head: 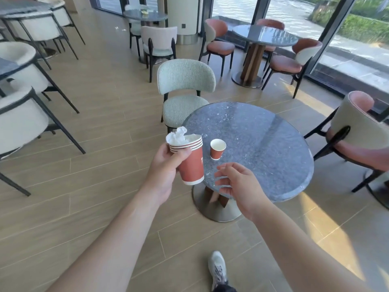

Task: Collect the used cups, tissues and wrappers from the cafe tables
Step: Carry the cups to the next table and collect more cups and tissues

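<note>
My left hand (166, 165) grips a stack of several red paper cups (192, 163), held just left of the round grey table (263, 144). A crumpled white tissue (177, 135) sticks out of the top cup. One small red paper cup (217, 149) stands upright near the table's left edge, its white inside showing. My right hand (235, 182) hovers over the table's near edge, below that cup, fingers apart and holding nothing.
A pale green chair (185, 81) stands behind the table and a pink-seated chair (357, 133) to its right. A far table (145, 14) carries some small items. White scraps (119, 28) lie on the floor far back. More tables and chairs stand left and behind.
</note>
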`<state>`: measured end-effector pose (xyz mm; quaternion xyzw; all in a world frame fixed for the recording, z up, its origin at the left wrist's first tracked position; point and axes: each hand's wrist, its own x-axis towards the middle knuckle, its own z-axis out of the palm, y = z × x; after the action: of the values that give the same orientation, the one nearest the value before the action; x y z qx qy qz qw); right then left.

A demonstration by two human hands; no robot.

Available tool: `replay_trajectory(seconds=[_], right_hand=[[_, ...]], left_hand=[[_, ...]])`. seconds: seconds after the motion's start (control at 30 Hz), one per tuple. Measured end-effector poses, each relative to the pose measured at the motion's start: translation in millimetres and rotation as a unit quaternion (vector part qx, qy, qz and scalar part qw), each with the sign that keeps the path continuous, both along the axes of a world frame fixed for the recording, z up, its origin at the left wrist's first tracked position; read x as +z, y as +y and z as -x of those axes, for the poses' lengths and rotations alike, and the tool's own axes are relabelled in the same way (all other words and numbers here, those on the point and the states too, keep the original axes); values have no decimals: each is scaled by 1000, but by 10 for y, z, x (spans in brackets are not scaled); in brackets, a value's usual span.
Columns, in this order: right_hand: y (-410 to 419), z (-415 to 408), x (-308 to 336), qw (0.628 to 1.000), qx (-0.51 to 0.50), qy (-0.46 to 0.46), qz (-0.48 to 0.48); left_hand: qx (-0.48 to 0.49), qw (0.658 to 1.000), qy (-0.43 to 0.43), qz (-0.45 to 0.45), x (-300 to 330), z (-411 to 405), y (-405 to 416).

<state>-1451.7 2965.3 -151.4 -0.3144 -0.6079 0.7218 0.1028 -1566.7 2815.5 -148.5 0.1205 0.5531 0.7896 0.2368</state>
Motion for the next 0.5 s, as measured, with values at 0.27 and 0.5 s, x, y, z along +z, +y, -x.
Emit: replay_trajectory(seconds=[0.27,0.5], right_hand=[[809,563,-406,999,28,-34,-8],[1661,1218,-855,975,50,-112,-182]], left_hand=[[42,999,-2,25,-174,386,721],[69,995,-13,67,-355,824,1347]])
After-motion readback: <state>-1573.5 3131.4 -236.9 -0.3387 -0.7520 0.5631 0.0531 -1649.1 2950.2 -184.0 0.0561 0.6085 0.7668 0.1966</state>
